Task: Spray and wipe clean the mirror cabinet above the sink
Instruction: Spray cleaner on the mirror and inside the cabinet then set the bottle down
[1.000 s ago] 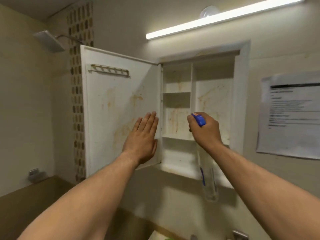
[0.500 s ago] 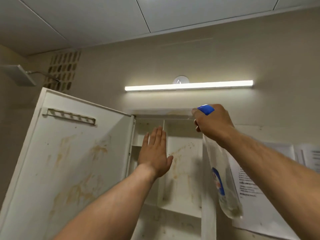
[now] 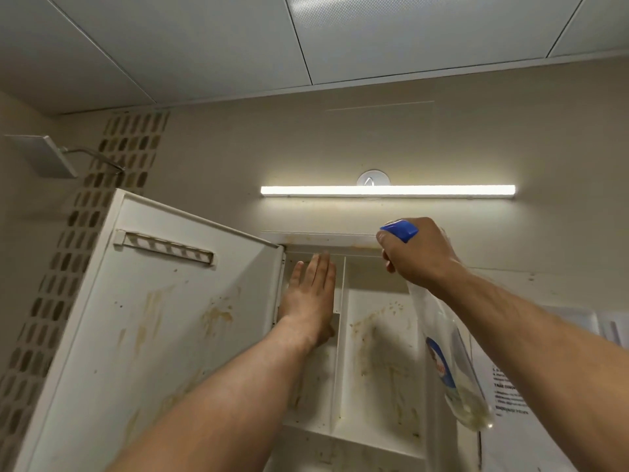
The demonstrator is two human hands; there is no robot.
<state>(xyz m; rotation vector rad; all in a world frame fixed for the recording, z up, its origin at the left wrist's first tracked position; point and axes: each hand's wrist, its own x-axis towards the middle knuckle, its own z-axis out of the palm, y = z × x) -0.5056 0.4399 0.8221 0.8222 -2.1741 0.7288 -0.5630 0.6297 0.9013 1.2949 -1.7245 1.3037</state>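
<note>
The white cabinet [image 3: 374, 335] stands open, its shelves and back streaked with brown stains. Its door [image 3: 153, 335] swings out to the left, stained on the inner face, with a small rack near the top. My left hand [image 3: 311, 294] is flat, fingers together and pointing up, over the upper left compartment beside the door hinge. My right hand [image 3: 418, 253] grips the blue trigger head of a clear spray bottle [image 3: 449, 362] at the cabinet's top right edge. The bottle hangs down with a little yellowish liquid at its bottom.
A lit tube lamp [image 3: 388, 190] runs along the wall just above the cabinet. A shower head [image 3: 44, 155] juts out at upper left beside a strip of mosaic tiles [image 3: 85, 233]. Printed paper sheets [image 3: 531, 386] hang on the wall at right.
The view has tilted upward, bringing the ceiling in. My right hand has risen with the bottle from the middle shelves to the cabinet's top edge. My left hand moved from the door into the cabinet.
</note>
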